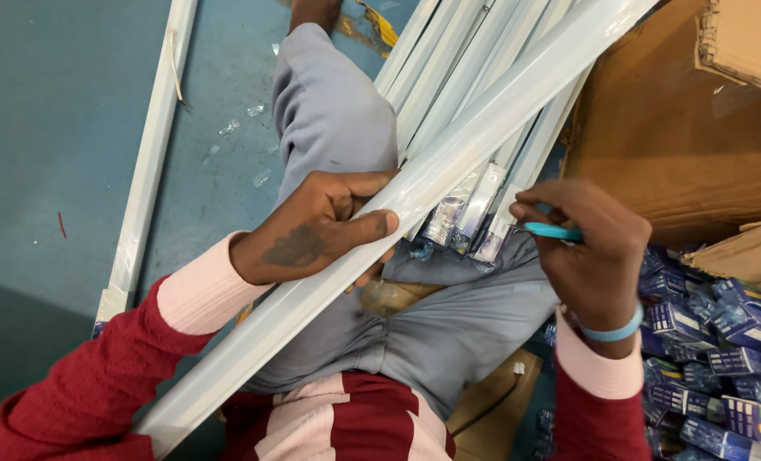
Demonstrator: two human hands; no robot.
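My left hand (320,226) is wrapped around a long white tube light (414,192) in a clear plastic sleeve, thumb on top, fingers curled under, closed firmly on it near mid-length. The tube runs diagonally from the lower left of the frame to the upper right, across my lap. My right hand (589,248) is closed in a pinch on a small turquoise-handled tool (551,230), tip pointing left toward the sleeved ends of the bundle; I can't see its blade or tip clearly.

Handling, as I judge it: the tube is light but long, so it levers easily; probably a rigid, fragile body that would crack if bent or knocked. The plastic sleeve looks slick, so the grip could slide. Best hold is near the middle, where I have it, not at the ends.

Around it: a bundle of similar sleeved tubes (474,77) lies under and beside the held one in the upper centre, their capped ends just beside my right hand. Another long white tube (145,162) lies apart on the blue floor (47,128) at left, with small clear shards near it. A brown cardboard box (679,128) fills the upper right, close to the held tube's far end, so swinging that way is blocked. A pile of small blue cartons (722,341) crowds the lower right. My grey-trousered leg (333,111) sits under the bundle.
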